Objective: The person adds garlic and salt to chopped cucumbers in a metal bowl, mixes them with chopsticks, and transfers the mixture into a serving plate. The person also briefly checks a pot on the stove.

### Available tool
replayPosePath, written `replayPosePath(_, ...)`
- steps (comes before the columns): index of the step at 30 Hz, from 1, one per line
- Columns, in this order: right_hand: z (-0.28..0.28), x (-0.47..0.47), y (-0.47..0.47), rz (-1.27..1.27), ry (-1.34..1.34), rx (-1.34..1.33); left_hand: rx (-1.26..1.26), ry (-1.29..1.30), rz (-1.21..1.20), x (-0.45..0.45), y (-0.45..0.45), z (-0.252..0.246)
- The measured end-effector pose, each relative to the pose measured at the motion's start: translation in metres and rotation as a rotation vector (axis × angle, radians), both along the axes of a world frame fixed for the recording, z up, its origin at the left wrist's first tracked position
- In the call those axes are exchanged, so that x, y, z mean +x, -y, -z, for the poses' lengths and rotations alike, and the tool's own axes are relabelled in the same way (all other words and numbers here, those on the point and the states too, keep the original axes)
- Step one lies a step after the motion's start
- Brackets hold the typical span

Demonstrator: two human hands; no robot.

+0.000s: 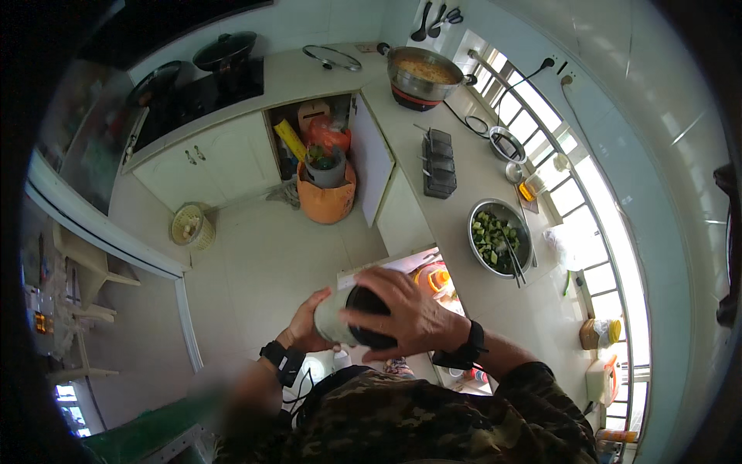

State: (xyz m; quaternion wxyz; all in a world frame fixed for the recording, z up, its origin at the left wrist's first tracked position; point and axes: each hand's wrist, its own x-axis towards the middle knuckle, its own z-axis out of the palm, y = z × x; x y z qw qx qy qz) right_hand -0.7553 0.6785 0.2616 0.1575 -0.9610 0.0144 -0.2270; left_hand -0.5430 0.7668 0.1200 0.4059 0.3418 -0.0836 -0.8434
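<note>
A pale jar [330,318] with a black lid [365,336] is tilted on its side in front of my body. My left hand [307,326] grips the jar's body. Spread over the black lid, my right hand [414,313] grasps it by its rim. Whether the lid is loose on the jar cannot be made out, and the contents are hidden. Below my right hand an open cupboard shows an orange-lidded container [433,279]. On the counter to the right stands a steel bowl [470,246] of chopped green vegetables, with chopsticks [513,258] resting in it.
A pot [400,75] of food stands on a hotplate at the back corner. A dark seasoning box [439,162] sits on the counter [406,124]. An open cupboard door [371,156] juts over the floor near an orange bucket [327,203]. A waste basket [200,229] stands left.
</note>
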Motion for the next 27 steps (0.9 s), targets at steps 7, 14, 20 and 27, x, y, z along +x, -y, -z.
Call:
replayPosePath(7, 0.014, -0.002, -0.005, -0.205, -0.071, 0.041, -0.051, -0.013, 0.246, -0.005, -0.011, 0.017)
replayPosePath(14, 0.063, 0.006, -0.001, 0.465, 0.086, 0.349, -0.076, -0.062, -0.465, -0.026, -0.017, 0.036)
replayPosePath(20, 0.115, 0.003, 0.024, 0.652, 0.025, 1.354, -0.386, 0.537, -0.757, -0.025, -0.01, 0.055)
replayPosePath(27, 0.097, -0.045, -0.012, 0.52, -0.193, 1.047, -0.172, 0.232, -0.489, -0.012, -0.027, 0.067)
